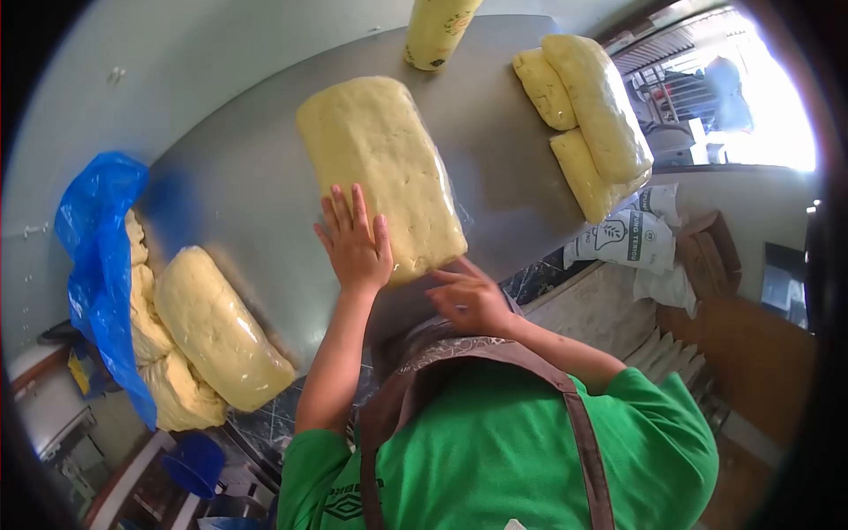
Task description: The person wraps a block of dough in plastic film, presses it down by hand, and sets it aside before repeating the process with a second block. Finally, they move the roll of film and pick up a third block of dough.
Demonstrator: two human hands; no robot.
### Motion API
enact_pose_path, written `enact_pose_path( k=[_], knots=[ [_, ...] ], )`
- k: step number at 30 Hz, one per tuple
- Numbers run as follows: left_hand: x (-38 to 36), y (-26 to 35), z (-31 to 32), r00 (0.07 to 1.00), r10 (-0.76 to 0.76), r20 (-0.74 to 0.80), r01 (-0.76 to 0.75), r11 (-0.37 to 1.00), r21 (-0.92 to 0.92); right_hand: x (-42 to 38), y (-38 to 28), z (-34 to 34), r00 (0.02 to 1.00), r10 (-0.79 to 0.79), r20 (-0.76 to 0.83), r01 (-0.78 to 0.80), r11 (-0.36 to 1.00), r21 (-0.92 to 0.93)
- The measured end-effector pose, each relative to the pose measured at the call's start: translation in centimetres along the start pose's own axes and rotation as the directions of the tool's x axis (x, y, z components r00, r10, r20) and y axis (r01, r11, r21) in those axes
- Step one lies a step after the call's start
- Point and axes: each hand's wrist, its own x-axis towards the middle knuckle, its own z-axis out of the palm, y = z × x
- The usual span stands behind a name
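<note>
A large pale-yellow slab of dough (380, 150), wrapped in clear plastic, lies in the middle of the metal table (495, 132). My left hand (358, 243) rests flat on its near left side, fingers spread. At the slab's near right corner is my right hand (471, 299), slightly blurred, its fingers apart and loosely bent, with the fingertips close to the plastic. Nothing shows in its grasp.
Wrapped dough (221, 327) lies at the table's left, beside more dough under a blue plastic sheet (102, 256). Several wrapped dough pieces (596, 110) are stacked at the right. A yellow cylinder (439, 31) stands at the back. White printed sacks (629, 237) sit beyond the right edge.
</note>
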Motion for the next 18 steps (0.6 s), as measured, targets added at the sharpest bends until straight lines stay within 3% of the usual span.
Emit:
enact_pose_path(
  k=[2,3,4,6,8,11,14,17,18],
  knots=[
    [0.5,2.0,-0.2,0.999,-0.013,-0.042,0.020,0.985,0.170,-0.7,2.0,-1.0,0.905,0.414,-0.097,-0.408,0.910,0.070],
    [1.0,3.4,-0.4,0.997,-0.016,-0.070,0.033,0.967,0.253,1.2,3.0,-2.6,0.749,0.660,-0.067,-0.644,0.748,0.160],
    [1.8,4.9,-0.9,0.997,0.072,-0.020,-0.065,0.971,0.231,2.7,4.0,-3.5,0.534,0.846,-0.010,-0.819,0.520,0.243],
    [2.9,7.6,-1.7,0.967,0.240,0.080,-0.251,0.952,0.173,2.9,6.6,-2.0,0.614,0.768,0.181,-0.715,0.446,0.538],
    [3.5,7.9,-0.3,0.958,0.251,0.138,-0.276,0.937,0.212,3.2,8.1,-0.7,0.680,0.677,0.283,-0.621,0.326,0.713],
    [3.6,8.1,0.5,0.956,0.237,0.172,-0.274,0.933,0.235,2.9,8.1,-1.3,0.533,0.793,0.295,-0.685,0.200,0.700],
    [3.9,8.3,0.5,0.960,0.214,0.182,-0.256,0.933,0.252,4.0,3.7,-3.3,0.642,0.758,0.111,-0.695,0.516,0.501],
    [3.9,8.3,0.5,0.960,0.204,0.192,-0.249,0.937,0.247,4.1,2.4,-2.2,0.903,0.411,-0.122,-0.373,0.894,0.247],
    [3.9,8.1,0.4,0.959,0.212,0.186,-0.254,0.938,0.237,4.3,2.5,-3.1,0.937,0.350,-0.015,-0.329,0.892,0.310]
  ],
)
